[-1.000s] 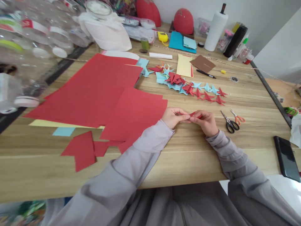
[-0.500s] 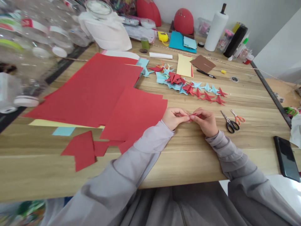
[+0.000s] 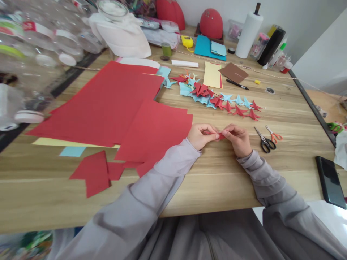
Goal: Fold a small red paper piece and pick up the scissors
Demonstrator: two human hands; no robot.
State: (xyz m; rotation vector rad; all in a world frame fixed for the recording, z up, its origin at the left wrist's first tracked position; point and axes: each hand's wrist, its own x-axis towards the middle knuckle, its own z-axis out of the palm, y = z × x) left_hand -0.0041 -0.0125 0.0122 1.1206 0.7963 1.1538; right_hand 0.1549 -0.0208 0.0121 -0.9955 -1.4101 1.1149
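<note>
Showing between both grips (image 3: 199, 136) (image 3: 240, 140): red paper (image 3: 221, 136)

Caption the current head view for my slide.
Left hand and right hand pinching small red paper at a wooden table, with black-handled scissors nearby.

The left hand (image 3: 201, 136) and right hand (image 3: 239, 140) nearly meet above the worktop (image 3: 230, 184) — both pinching a small red slip (image 3: 221, 136). Big red sheets (image 3: 108, 104) spread beside the left hand, red scraps (image 3: 98, 177) nearer the front edge. Beyond the hands lie red and blue folded shapes (image 3: 202, 90); rightward, black scissors (image 3: 267, 145), orange scissors (image 3: 275, 136) — and, farther off, a phone (image 3: 330, 180).
</note>
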